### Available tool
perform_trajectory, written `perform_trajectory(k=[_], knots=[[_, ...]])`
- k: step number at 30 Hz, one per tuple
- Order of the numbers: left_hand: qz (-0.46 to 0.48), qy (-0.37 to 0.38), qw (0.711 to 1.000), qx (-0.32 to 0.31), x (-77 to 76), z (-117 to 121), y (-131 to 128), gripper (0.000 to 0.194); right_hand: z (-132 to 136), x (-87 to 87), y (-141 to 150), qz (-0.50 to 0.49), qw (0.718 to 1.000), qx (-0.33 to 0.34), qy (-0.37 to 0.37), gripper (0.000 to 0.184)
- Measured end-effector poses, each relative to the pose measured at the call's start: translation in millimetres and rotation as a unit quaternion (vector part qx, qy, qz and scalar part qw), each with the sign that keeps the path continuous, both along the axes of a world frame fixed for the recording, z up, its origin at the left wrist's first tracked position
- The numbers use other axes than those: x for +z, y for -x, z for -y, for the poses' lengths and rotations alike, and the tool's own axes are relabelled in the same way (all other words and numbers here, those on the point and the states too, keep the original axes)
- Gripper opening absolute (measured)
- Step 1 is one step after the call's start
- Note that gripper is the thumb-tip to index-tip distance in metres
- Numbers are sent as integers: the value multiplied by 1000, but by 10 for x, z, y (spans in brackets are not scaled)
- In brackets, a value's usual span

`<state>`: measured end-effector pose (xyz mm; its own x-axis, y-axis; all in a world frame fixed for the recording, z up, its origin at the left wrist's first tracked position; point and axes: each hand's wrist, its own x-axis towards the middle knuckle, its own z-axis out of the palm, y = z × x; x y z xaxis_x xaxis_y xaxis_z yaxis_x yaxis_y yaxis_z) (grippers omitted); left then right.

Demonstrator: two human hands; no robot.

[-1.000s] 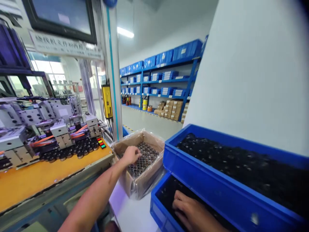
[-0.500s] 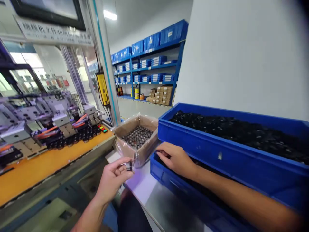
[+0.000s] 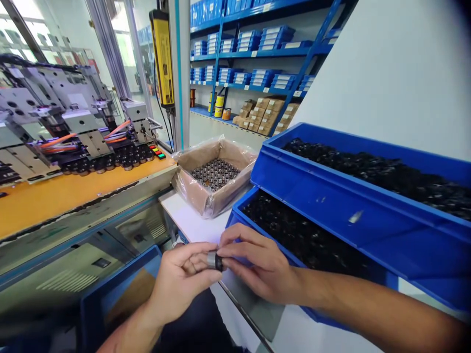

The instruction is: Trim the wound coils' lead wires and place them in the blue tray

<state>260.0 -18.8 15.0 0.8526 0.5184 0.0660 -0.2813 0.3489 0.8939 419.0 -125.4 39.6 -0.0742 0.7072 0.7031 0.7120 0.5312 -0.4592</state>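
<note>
Between thumb and fingers, my left hand (image 3: 186,274) grips a small silver metal cylinder (image 3: 211,260). A black plastic part (image 3: 220,262) sits against the cylinder's right end, pinched by the closed fingers of my right hand (image 3: 257,262). The two pieces touch; whether one is seated in the other is hidden by my fingers. Just behind my right hand is the lower blue bin (image 3: 239,208), which holds many small black parts (image 3: 279,220).
The upper blue bin (image 3: 312,171), full of black parts, overhangs the lower one. A plastic-lined carton (image 3: 191,189) of metal cylinders stands beyond my hands. At left, a machine (image 3: 81,122) rises over an orange worktop (image 3: 84,189). Blue shelving (image 3: 253,54) is in the background.
My right hand has come out of the lower bin with a black part and met the metal cylinder in my left hand. The view has tilted downward.
</note>
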Motion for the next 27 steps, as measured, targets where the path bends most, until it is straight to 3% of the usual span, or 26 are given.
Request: perform_trajectory(k=[5, 10, 15, 27], knots=[[-1, -25, 1000, 13, -11, 4, -47, 45, -2, -24, -14, 14, 1000, -8, -23, 20], [-6, -48, 998, 41, -29, -14, -6, 45, -21, -42, -49, 55, 998, 20, -33, 33], [-25, -69, 996, 57, -14, -24, 28, 45, -56, -87, -58, 122, 990, 7, -68, 25], [-3, -63, 997, 47, -17, 18, 61, 41, -56, -116, -35, 127, 988, 5, -89, 28]])
